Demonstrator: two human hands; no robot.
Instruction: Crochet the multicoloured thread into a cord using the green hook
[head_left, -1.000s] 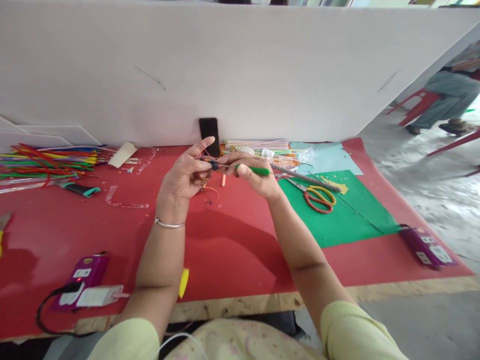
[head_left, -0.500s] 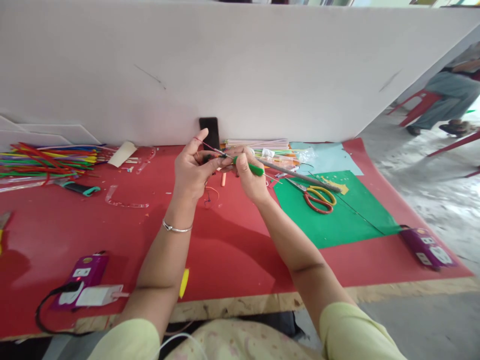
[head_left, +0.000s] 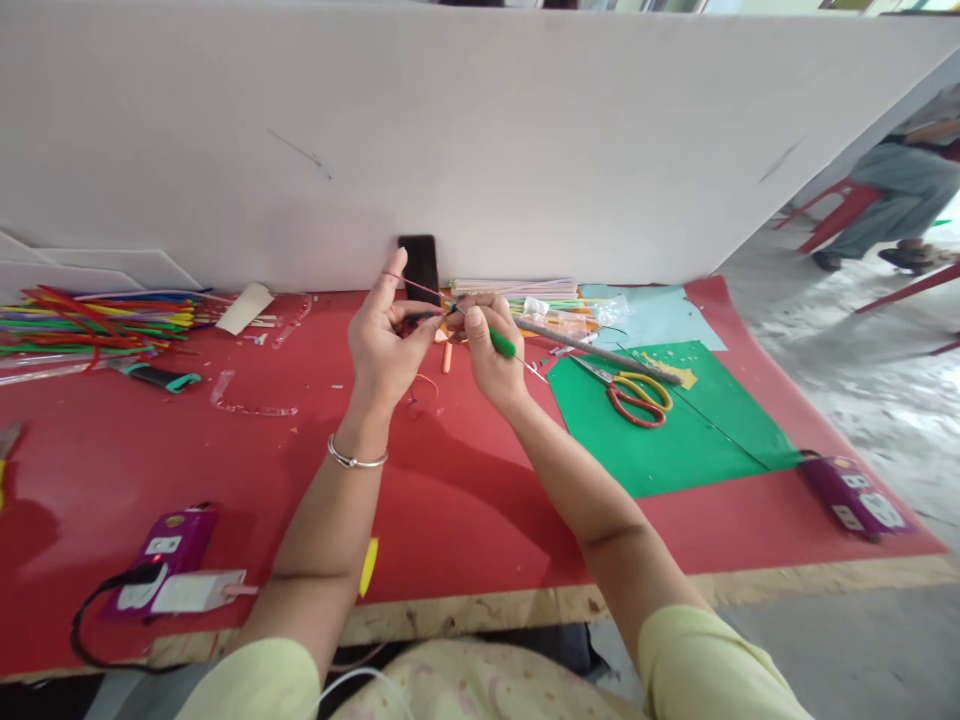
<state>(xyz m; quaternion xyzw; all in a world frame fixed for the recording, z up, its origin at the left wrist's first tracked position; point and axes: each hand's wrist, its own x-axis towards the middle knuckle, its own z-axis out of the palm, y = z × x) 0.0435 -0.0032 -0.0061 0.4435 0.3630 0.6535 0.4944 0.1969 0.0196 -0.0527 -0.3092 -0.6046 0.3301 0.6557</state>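
A slim tool with a bright green handle [head_left: 502, 342] and a thin, pale rod beyond its lower end slants above the red tabletop [head_left: 465, 520], near a small dark piece [head_left: 417, 321] mostly hidden by fingers. The left hand [head_left: 382, 340] pinches that piece, index finger raised under a taut reddish strand [head_left: 415, 283]; the right hand [head_left: 491, 350] curls closed around the handle.

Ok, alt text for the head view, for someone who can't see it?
The right hand holds a green-handled tool beside the left hand, whose raised finger carries a red thread, above a red table. Scissors lie on a green sheet to the right; a phone stands before a white board.
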